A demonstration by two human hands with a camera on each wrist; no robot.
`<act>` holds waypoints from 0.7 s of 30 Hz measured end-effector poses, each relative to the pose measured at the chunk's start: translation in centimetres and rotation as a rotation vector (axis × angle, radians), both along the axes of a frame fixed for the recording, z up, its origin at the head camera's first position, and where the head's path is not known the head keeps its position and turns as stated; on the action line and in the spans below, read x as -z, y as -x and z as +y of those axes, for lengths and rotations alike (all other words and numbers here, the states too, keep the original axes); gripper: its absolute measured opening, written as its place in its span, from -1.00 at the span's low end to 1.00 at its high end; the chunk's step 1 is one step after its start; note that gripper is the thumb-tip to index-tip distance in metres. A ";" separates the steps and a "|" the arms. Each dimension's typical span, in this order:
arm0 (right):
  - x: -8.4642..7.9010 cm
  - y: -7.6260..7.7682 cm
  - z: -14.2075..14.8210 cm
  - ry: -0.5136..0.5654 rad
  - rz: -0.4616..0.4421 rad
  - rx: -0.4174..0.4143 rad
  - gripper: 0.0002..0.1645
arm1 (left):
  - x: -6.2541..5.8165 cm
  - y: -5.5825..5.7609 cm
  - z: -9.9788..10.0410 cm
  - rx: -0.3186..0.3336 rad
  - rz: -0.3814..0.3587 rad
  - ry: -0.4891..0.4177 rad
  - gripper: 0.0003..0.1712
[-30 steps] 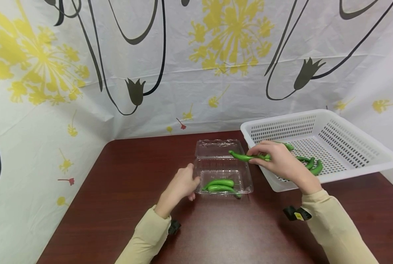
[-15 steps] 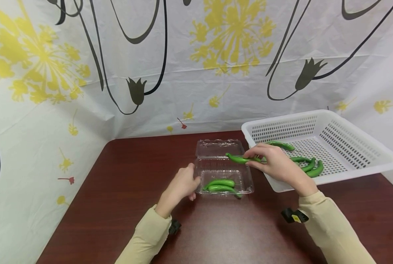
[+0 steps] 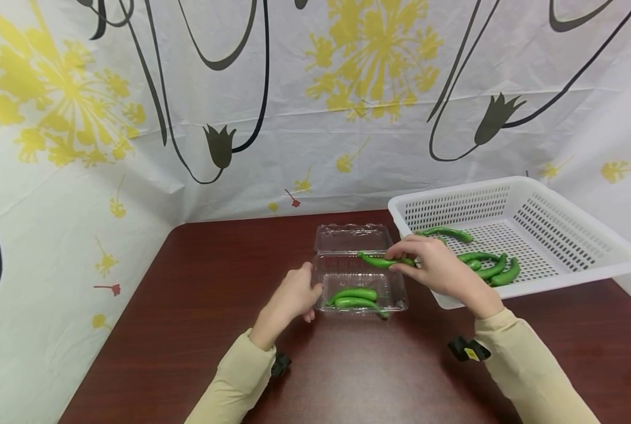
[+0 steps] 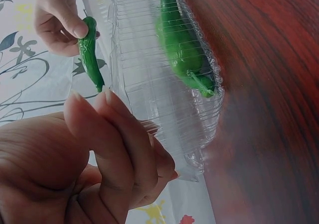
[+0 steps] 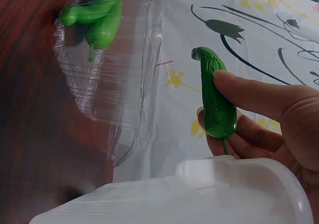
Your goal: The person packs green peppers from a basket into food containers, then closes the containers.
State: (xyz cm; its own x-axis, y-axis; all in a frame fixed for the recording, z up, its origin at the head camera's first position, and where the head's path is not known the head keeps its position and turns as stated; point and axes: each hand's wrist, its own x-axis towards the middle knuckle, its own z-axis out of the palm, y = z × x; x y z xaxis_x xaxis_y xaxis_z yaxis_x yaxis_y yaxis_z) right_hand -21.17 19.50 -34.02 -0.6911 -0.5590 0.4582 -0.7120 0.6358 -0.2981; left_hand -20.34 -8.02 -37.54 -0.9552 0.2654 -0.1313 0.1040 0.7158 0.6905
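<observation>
My right hand [image 3: 426, 262] pinches a green chili pepper [image 3: 377, 261] between thumb and fingers, above the back right part of a clear plastic clamshell container [image 3: 323, 268]. In the right wrist view, that pepper [image 5: 214, 94] has its stem pointing down toward the white rim. My left hand [image 3: 292, 292] has curled fingers at the container's left edge and holds it there; the left wrist view shows those fingers [image 4: 122, 159] close up, the exact contact partly hidden. Two green peppers [image 3: 354, 301] lie side by side along the container's front wall. Its lid [image 3: 352, 238] lies open toward the back.
On the right stands a white perforated basket [image 3: 575, 280] with several green peppers [image 3: 492, 268] inside; its left end is close to the container. The dark red table [image 3: 230, 265] ends at a patterned white cloth [image 3: 273, 118] behind.
My right hand has moved left and slightly down with its pepper, away from the basket and over the container. The left hand and the two peppers in the container have stayed put.
</observation>
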 end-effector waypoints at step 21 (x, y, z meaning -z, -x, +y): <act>0.7 0.0 -1.0 0.001 -0.024 -0.057 -0.77 | -0.1 0.0 -0.1 0.000 0.002 0.009 -0.35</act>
